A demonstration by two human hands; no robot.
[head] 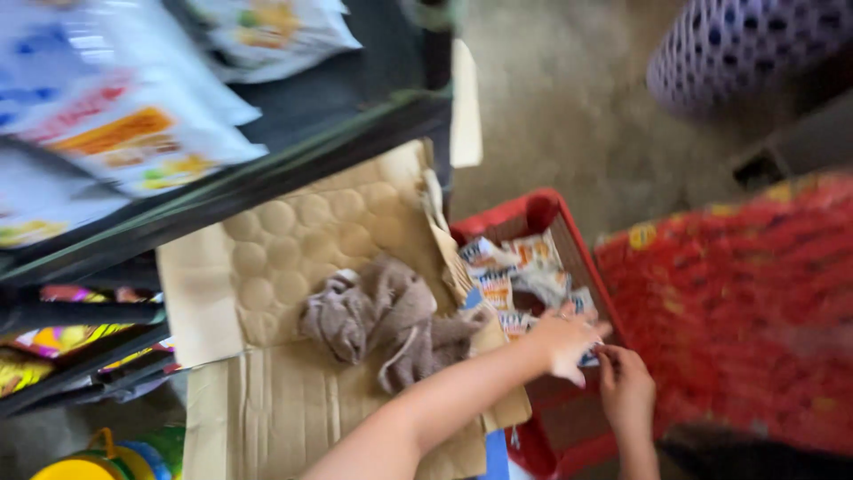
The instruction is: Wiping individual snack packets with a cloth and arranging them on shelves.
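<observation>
My left hand (566,340) reaches over the near end of a red basket (544,210) and grips a small white and blue packet (590,357). My right hand (625,384) comes up from below and touches the same packet with its fingertips. Several small snack packets (515,271) with white, orange and blue print lie in the basket. The frame is blurred, so details of the packets are unclear.
A crumpled brown cloth (388,318) lies on flattened cardboard (293,240) left of the basket. Dark shelves (267,169) at upper left carry large white bags (124,124). A red patterned mass (737,302) lies at right, a spotted purple container (746,44) at top right.
</observation>
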